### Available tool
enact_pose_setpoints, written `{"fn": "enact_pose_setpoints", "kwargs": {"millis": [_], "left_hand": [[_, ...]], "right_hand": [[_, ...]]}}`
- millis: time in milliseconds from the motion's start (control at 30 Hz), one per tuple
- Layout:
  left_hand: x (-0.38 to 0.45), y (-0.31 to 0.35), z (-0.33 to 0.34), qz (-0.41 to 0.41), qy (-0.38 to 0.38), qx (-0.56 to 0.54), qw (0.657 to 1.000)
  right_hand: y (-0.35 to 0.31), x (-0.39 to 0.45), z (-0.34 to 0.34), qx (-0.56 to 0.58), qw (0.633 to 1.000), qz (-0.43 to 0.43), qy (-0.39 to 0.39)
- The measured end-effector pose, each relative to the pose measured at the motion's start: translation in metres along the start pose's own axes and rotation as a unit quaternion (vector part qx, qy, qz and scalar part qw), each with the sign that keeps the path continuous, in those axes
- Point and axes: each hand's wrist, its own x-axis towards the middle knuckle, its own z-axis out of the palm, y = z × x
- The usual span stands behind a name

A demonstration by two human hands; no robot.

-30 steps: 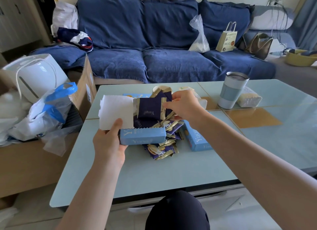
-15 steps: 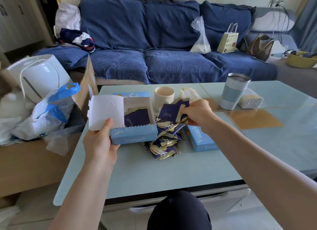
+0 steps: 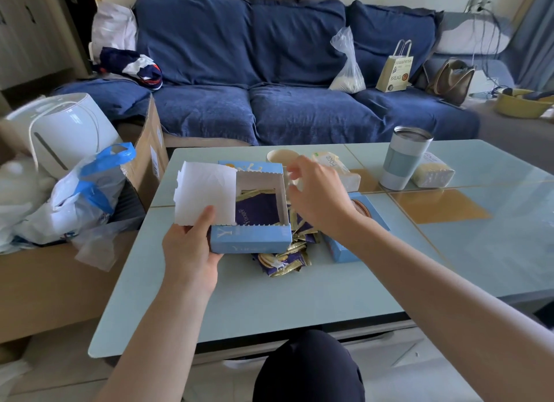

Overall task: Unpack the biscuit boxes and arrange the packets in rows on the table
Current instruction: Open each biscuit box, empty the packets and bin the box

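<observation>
Blue card box [image 3: 250, 242], lid flap [image 3: 206, 193] folded back and white side up, sits in our left hand [image 3: 189, 253]: thumb lies on the flap's near edge, fingers curl under the box's left end, so the grip is closed around it. We hold the box over the table [image 3: 269, 305], just above the loose pile of packets [image 3: 283, 259]. Inside the box, beyond the thumb, we see at least one purple packet [image 3: 254, 211] with gold edging.

Our right hand [image 3: 319, 196] hovers just right of the box's open top, fingers spread and loosely bent, holding nothing we can see. Its fingertips are slightly blurred.

Under and nearer than the right wrist lies a second blue box [image 3: 341, 251], partly hidden by the forearm. The pile lies between that box and the left hand; no rows are formed yet.

Beyond the right hand stand a pale cup [image 3: 277, 155] and a wrapped pack [image 3: 332, 163]. Farther right of it stand a grey tumbler [image 3: 404, 158] and another wrapped pack [image 3: 431, 172], touching or nearly so; we cannot tell which.
</observation>
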Motion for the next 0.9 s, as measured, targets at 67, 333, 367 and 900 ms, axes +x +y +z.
{"fn": "enact_pose_setpoints", "kwargs": {"millis": [67,333,367,900], "left_hand": [[-0.004,-0.003,0.004,0.006,-0.013,0.013,1.0],[-0.014,-0.01,0.01,0.037,-0.065,0.064,0.995],[-0.014,-0.01,0.01,0.04,-0.066,0.065,0.995],[-0.012,-0.012,0.008,0.076,-0.061,0.073,0.993]], "right_hand": [[-0.008,-0.002,0.001,-0.014,0.997,-0.052,-0.054],[-0.006,-0.006,0.008,-0.075,0.971,-0.115,-0.194],[-0.005,-0.007,0.009,-0.07,0.971,-0.105,-0.204],[-0.006,-0.003,-0.004,-0.073,0.959,-0.058,-0.266]]}}
